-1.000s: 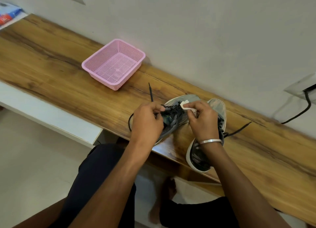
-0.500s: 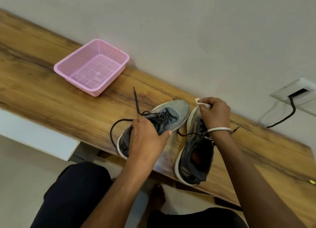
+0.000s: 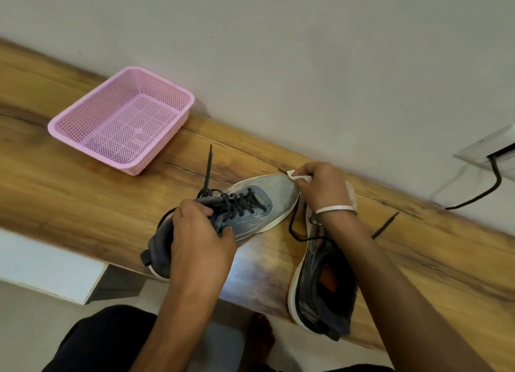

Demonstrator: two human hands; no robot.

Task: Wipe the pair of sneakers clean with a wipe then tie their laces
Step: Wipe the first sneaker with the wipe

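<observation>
Left hand (image 3: 199, 239): fingers curl around the middle of the left sneaker (image 3: 223, 221) and hold it on the wooden shelf (image 3: 83, 198).
Right hand (image 3: 324, 189): fingers pinch a small white wipe (image 3: 298, 175) at the toe of that sneaker.
Other sneaker (image 3: 323, 282): lies just beside it, under the right arm.
Laces (image 3: 207, 171): loose on both shoes.
Pink basket (image 3: 122, 118): sits apart, near the wall.
How far: I think wiping is going on. The tying is all left to do.
</observation>
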